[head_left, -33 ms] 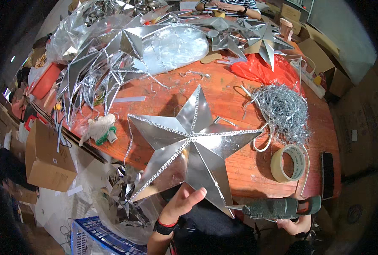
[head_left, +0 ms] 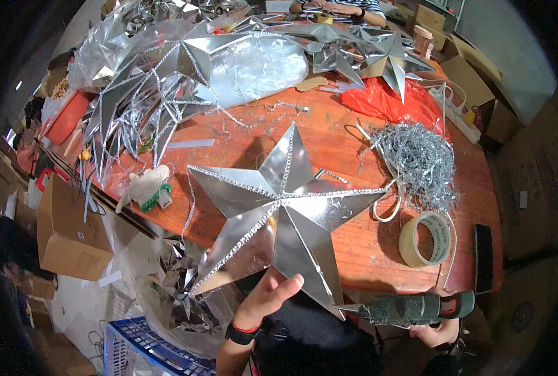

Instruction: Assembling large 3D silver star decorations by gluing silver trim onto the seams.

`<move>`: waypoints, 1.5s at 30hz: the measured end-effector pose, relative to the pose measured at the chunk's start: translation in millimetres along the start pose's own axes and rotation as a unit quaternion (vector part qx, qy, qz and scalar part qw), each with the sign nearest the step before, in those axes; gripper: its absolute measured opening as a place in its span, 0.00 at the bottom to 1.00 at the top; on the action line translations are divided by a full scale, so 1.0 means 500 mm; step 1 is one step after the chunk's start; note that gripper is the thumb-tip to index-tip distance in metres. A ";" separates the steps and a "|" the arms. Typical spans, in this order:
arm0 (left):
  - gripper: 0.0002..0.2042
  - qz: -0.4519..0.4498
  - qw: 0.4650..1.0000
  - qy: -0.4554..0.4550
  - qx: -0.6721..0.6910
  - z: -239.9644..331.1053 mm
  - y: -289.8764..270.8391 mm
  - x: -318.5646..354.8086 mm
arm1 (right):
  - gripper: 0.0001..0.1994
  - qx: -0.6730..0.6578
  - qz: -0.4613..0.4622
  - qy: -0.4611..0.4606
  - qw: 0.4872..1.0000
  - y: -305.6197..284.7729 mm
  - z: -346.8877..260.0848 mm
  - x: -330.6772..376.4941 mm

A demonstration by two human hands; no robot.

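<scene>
A large silver five-pointed star [head_left: 229, 207] is held slightly raised at the near edge of the table. Silver tinsel cord runs along several of its ridges. The lower right ridge carries a thin whitish line and no cord. My left hand [head_left: 268, 301] grips the star between its two near points, thumb on top and fingers hidden beneath. My right hand [head_left: 434, 332] is closed round a dark green glue gun [head_left: 404, 309], partly hidden below it. The gun's metal nozzle is at the tip of the star's lower right point. A loose tinsel strand hangs from the left point.
On the reddish wooden table [head_left: 329, 131] lie a tape roll [head_left: 410, 241], a tinsel heap [head_left: 417, 163], a black phone [head_left: 483, 258], a glove [head_left: 147, 188] and a red bag [head_left: 385, 103]. More stars [head_left: 178, 69] fill the back. A blue crate [head_left: 147, 348] stands below; another person's hands [head_left: 338, 9] work opposite.
</scene>
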State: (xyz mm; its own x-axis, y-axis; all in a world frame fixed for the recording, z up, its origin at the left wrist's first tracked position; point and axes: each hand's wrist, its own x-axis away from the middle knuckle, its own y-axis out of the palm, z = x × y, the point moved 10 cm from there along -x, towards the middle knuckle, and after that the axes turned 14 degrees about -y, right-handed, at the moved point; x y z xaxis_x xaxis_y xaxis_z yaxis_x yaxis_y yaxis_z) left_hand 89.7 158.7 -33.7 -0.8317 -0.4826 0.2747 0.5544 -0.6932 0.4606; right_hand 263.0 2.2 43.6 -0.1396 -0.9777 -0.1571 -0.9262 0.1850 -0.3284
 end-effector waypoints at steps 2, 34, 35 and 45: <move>0.21 0.003 1.000 0.000 0.021 -0.012 -0.002 -0.005 | 0.14 -0.006 0.045 0.000 0.999 -0.014 0.006 0.011; 0.28 0.022 0.999 0.025 -0.037 -0.055 -0.050 -0.013 | 0.16 0.093 -0.026 -0.054 0.994 -0.019 -0.011 0.005; 0.27 0.027 0.999 0.022 -0.036 -0.057 -0.053 -0.014 | 0.16 0.101 -0.026 -0.040 0.994 -0.021 -0.015 0.000; 0.21 0.081 0.990 -0.047 0.104 -0.128 -0.114 0.017 | 0.17 0.225 0.224 0.012 0.948 -0.158 -0.013 0.012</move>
State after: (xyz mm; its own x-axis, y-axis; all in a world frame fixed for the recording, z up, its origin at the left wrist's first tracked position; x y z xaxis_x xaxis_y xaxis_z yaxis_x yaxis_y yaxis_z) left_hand 53.2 159.9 -111.7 -0.7373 -0.5199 0.4314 0.6700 -0.4809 0.5656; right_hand 333.2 -18.9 74.8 -0.4968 -0.7917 -0.3557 -0.5300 0.6012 -0.5980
